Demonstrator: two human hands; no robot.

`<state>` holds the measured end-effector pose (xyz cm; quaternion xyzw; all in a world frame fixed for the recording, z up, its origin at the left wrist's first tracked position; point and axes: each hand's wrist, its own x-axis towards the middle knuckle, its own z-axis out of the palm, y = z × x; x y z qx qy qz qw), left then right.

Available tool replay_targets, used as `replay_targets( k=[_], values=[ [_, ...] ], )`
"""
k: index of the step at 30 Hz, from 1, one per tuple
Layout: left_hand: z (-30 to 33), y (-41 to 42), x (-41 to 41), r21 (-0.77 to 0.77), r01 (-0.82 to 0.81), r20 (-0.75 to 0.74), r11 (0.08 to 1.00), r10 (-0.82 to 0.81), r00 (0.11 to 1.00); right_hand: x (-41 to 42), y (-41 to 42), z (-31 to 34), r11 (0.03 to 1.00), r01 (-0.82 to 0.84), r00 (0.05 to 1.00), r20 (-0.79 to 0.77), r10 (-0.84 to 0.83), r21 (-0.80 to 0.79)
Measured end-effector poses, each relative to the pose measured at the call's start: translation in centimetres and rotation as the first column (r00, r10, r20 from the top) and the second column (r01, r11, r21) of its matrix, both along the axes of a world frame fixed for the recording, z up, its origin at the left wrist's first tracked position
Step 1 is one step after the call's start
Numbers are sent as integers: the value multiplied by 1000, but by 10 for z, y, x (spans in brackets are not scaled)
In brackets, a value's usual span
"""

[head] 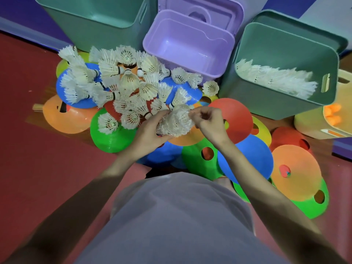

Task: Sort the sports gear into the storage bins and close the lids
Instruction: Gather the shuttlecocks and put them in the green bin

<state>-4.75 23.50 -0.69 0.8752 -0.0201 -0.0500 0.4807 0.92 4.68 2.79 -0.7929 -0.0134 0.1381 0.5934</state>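
Shuttlecocks (122,82) lie in a big white heap on flat colored cones (245,157) on the red floor (38,149). The left hand (150,130) grips a stack of shuttlecocks (176,121) from below, over an orange cone. The right hand (208,121) pinches the top of that stack with curled fingers. Behind the heap stand three open bins. The green bin (276,103) on the right has shuttlecocks lying in it. The purple bin (152,44) in the middle and the other green bin (76,31) at the back left show nothing inside.
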Motion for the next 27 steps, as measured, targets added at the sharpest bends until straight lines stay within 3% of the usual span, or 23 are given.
replay_targets(
  k=[6,8,10,13,17,23,27],
  values=[
    [4,-3,6,-93,-147,-37,985,144,989,12,-3,0,995,21,998,59,-27,97],
    [6,-1,8,-113,-215,-46,970,211,976,18,-6,-9,998,56,995,84,-58,26],
    [6,4,11,-137,-271,-59,953,266,962,23,-10,-20,988,43,990,141,-22,-148],
    [6,11,12,-157,-317,-58,935,312,948,26,-19,-39,871,-145,954,168,249,-470],
    [7,13,11,-145,-335,-32,931,334,942,23,-14,-57,621,-405,834,7,552,-671],
    [8,12,10,-135,-323,-29,937,323,946,22,4,-65,450,-368,797,-28,603,-814],
    [9,8,9,-125,-303,-29,945,302,953,21,6,-67,494,-345,817,4,577,-798]
  ],
)
